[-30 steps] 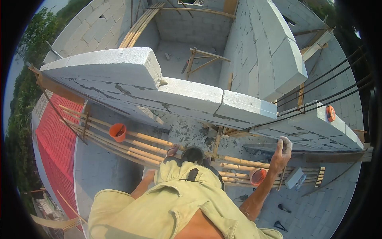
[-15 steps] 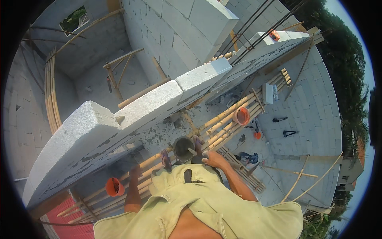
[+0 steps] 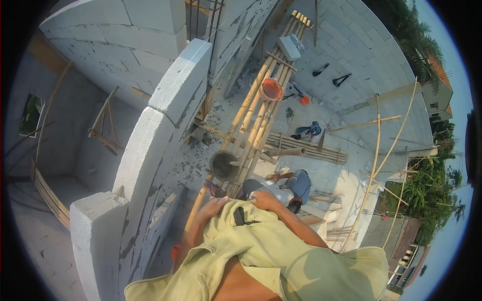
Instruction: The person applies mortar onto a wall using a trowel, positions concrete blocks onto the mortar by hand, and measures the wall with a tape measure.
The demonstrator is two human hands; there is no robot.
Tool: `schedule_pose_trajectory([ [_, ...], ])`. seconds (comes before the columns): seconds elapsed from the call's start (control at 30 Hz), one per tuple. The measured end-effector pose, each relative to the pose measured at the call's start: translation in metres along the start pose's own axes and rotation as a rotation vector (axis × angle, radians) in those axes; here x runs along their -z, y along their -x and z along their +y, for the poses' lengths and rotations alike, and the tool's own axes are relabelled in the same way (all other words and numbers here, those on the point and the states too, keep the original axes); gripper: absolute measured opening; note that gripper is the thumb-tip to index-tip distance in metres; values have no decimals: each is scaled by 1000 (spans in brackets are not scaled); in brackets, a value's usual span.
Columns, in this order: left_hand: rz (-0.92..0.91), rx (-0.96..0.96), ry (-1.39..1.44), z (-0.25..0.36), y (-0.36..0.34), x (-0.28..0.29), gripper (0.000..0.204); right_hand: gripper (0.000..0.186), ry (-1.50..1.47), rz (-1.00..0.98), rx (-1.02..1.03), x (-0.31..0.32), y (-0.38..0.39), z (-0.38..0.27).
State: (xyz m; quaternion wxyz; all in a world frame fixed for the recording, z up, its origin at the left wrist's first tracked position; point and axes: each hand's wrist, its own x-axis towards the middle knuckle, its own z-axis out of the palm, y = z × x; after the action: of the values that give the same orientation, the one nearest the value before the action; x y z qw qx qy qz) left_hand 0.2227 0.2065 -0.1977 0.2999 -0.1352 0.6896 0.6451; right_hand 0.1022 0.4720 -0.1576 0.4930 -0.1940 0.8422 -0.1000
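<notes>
My left hand (image 3: pixel 214 207) and my right hand (image 3: pixel 264 199) are both at the far edge of my beige clothing (image 3: pixel 243 213), one at each side. Their fingers look curled on the cloth, though the fingertips are partly hidden. Just beyond them a dark bucket of grey mortar (image 3: pixel 223 173) stands by the bamboo poles, with a pale tool handle (image 3: pixel 235 163) sticking out over its rim. One of my feet (image 3: pixel 215 189) shows between the bucket and my left hand. Neither hand touches the bucket.
A bamboo platform (image 3: pixel 256 128) runs ahead, bearing an orange bucket (image 3: pixel 271 89) and a pale block (image 3: pixel 288 48). On the left rises a lightweight block wall (image 3: pixel 143 135) with a stepped top. Below right, another person (image 3: pixel 300 186) is beside stacked bamboo (image 3: pixel 311 148).
My view has turned right, so the wall has swung toward the left. Both hands have drawn in to the edge of my clothing; another person has come into sight below.
</notes>
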Motion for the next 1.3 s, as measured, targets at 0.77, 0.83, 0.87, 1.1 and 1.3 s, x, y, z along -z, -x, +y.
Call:
schedule_pose_trajectory([
  [0.77,-459,459,-208,64,-3,-83,81,29,-990,483,-361,-248,28,109],
  [0.83,-483,391,-261,75,-8,-98,76,22,-647,522,-230,-295,22,147],
  [0.87,-399,388,-241,68,-7,-103,76,22,-824,531,-329,-304,19,155],
  [1.1,-70,138,-302,34,11,-112,60,17,-1001,369,-468,-264,48,161],
  [1.3,-376,150,-330,51,7,-125,49,26,-608,188,-292,-247,15,198],
])
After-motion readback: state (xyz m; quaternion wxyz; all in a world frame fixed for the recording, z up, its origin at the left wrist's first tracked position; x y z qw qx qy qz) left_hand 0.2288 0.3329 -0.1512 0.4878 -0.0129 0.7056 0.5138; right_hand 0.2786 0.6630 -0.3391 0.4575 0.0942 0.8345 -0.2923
